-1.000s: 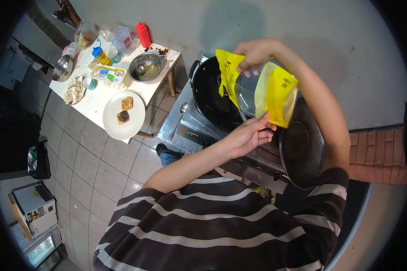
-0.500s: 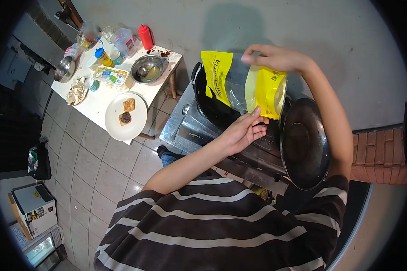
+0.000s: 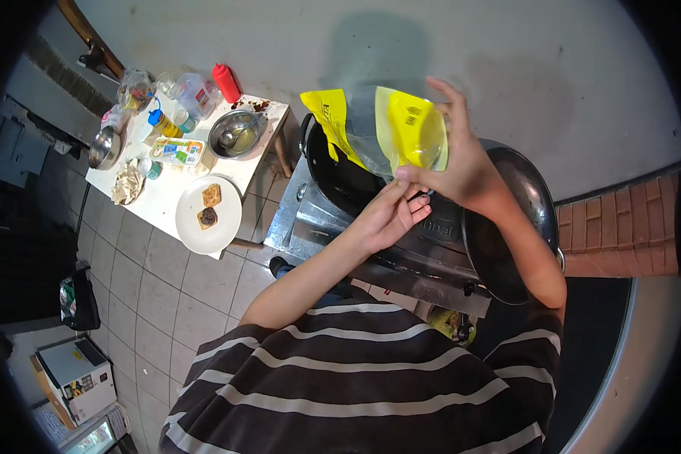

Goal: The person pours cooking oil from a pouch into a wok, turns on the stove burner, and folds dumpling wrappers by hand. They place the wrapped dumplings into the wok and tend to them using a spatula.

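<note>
A yellow and clear plastic package [image 3: 412, 125] is held up over the left side of the stove, partly above a black wok [image 3: 324, 163]. Its lower edge is pinched by my left hand [image 3: 386, 219], whose other fingers are loosely curled. Around the package's right end is my right hand [image 3: 465, 163], with the thumb at the lower corner close to my left fingertips and a finger stretched upward. The clear middle of the package shows between its yellow ends. To the right, a large dark pan or lid [image 3: 507, 227] stands tilted.
The stove [image 3: 431, 250] lies under my hands. On the white table [image 3: 155, 203] at left are a plate [image 3: 223, 238] with two bread pieces, a metal bowl [image 3: 223, 144] with a ladle, a red bottle [image 3: 225, 82] and several containers. Brickwork [image 3: 620, 227] is at right.
The package has shifted left. My right hand has come down from above it to its right end, with the thumb now at the lower corner. My left hand keeps its pinch. The view has shifted slightly.
</note>
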A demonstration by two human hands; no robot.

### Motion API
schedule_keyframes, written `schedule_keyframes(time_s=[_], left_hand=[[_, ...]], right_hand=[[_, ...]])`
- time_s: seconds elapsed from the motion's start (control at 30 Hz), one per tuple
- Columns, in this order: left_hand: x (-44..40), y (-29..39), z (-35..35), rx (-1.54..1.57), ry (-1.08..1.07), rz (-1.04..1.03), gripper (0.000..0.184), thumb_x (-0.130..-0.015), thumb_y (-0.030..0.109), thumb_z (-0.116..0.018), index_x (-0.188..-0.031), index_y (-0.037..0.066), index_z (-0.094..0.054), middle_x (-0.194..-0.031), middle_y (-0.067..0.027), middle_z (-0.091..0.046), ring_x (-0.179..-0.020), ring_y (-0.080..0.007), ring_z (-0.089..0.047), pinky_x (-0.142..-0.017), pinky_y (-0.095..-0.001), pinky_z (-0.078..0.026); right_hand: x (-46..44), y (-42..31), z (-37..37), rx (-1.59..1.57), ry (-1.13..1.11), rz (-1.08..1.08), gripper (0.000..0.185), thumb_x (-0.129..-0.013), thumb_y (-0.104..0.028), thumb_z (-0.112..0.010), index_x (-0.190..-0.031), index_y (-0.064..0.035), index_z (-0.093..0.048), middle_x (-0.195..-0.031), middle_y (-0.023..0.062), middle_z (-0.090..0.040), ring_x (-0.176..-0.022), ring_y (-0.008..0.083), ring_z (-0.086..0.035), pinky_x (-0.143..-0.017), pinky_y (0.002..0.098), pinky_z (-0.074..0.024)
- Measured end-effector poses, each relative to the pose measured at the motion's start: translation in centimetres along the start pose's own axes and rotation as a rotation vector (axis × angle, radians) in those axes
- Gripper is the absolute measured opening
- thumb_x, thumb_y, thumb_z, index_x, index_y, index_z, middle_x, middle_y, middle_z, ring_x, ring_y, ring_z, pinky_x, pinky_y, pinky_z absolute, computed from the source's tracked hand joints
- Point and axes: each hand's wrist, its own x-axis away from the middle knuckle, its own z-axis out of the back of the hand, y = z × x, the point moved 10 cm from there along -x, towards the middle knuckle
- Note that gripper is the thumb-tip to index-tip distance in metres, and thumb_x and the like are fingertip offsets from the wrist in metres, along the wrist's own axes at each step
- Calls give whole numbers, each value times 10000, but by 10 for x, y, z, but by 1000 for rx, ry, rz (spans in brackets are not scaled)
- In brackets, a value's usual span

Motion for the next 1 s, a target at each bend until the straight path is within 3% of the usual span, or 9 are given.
schedule_keyframes(time_s=[0.1,0.2,0.43,0.5,0.6,0.67,0.77,0.93,1.0], left_hand=[[-1,-6,-8,76,-103,30,315,-1017,352,-443,-1202,114,-535,-1102,-26,-618,-972,-167,-614,-922,-379,-481],[4,-8,-11,-44,16,55,374,-1018,397,-420,-1225,101,-521,-1089,-26,-603,-936,-159,-606,-905,-363,-485],[27,-4,-7,-214,30,157,433,-1019,422,-414,-1216,56,-533,-1031,-38,-602,-888,-138,-593,-847,-288,-491],[43,2,8,-497,146,165,400,-1024,379,-436,-1201,39,-550,-1035,-57,-611,-881,-131,-597,-834,-273,-488],[65,61,-16,-1025,226,-106,253,-984,245,-543,-1113,33,-595,-975,-51,-612,-806,-117,-586,-782,-256,-476],[77,114,-41,-1258,319,-359,228,-950,221,-590,-1104,54,-605,-934,-19,-608,-778,-81,-567,-710,-221,-439],[81,181,-65,-1448,413,-588,235,-937,215,-607,-1111,57,-609,-931,6,-593,-780,-70,-538,-713,-215,-412],[96,208,-77,-1362,491,-635,223,-963,209,-575,-1100,35,-600,-926,8,-574,-780,-70,-525,-719,-220,-412],[103,206,-65,-1368,478,-610,218,-969,204,-569,-1103,35,-601,-930,6,-576,-781,-70,-528,-717,-217,-412]], right_hand=[[5,-12,3,140,93,161,996,-693,-102,-794,-1472,-116,-173,-1219,211,-483,-1164,311,-527,-1009,375,-404],[6,-9,2,69,55,58,965,-698,-58,-767,-1469,-124,-190,-1244,213,-470,-1182,330,-507,-1033,385,-381],[0,-26,24,79,94,143,913,-728,3,-717,-1470,-140,-204,-1213,184,-495,-1192,297,-499,-1040,374,-368],[-4,-21,23,-85,-44,103,898,-737,6,-710,-1469,-149,-214,-1198,169,-511,-1191,266,-500,-1045,365,-360],[-9,-11,35,-80,-47,159,847,-742,-79,-720,-1439,-187,-250,-1192,205,-559,-1151,368,-560,-996,407,-418],[-12,-9,39,-32,-48,193,847,-743,-87,-724,-1437,-196,-252,-1194,208,-560,-1154,367,-561,-995,411,-422],[-18,-10,42,73,-55,269,835,-754,-96,-723,-1436,-210,-254,-1194,204,-563,-1152,362,-564,-993,419,-429],[-25,-24,53,60,-50,276,782,-794,-81,-692,-1434,-220,-266,-1198,183,-565,-1163,359,-562,-1002,433,-430],[-22,-27,55,106,-217,-124,828,-847,-131,-646,-1469,-161,-100,-1354,250,-448,-1258,340,-469,-1068,462,-411]])
